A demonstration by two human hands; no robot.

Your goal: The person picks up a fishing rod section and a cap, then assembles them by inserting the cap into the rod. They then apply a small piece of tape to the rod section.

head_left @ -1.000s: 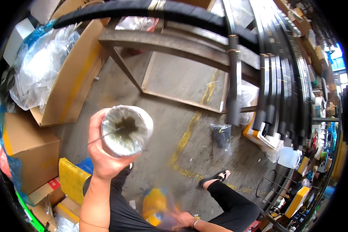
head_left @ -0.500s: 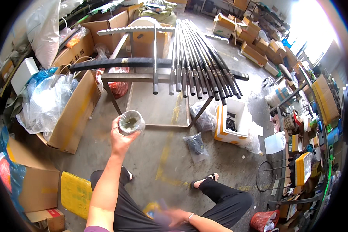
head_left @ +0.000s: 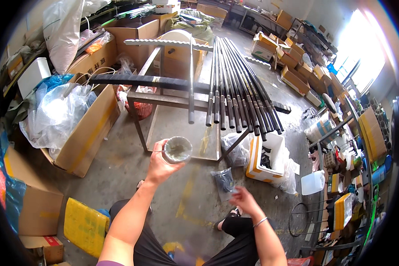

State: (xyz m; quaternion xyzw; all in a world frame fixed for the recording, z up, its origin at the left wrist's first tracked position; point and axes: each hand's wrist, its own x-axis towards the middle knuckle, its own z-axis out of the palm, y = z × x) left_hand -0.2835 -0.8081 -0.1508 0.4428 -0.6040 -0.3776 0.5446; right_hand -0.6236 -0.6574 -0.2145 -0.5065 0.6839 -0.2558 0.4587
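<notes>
Head view, one, fisheye: from the wearer's head I look forward-down, past the metal rack (head_left: 173,101)'s near edge.

Dark printing on a cardboard box
Large dark characters stand on the cardboard box (head_left: 97,62) at upper left; green print on a carton (head_left: 262,49) is too small to read.

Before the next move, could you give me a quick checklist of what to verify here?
1. Cup gripped by left hand: ok.
2. Cup contents identifiable: cannot tell; greyish and unclear.
3. Right hand empty: cannot tell; fingers blurred.
4. Right hand clear of plastic bag: cannot tell; depth unclear.
5. Single tapered rod apart from the others: ok.
6. Grouped rods well spaced: not ok; crowded together.
</notes>
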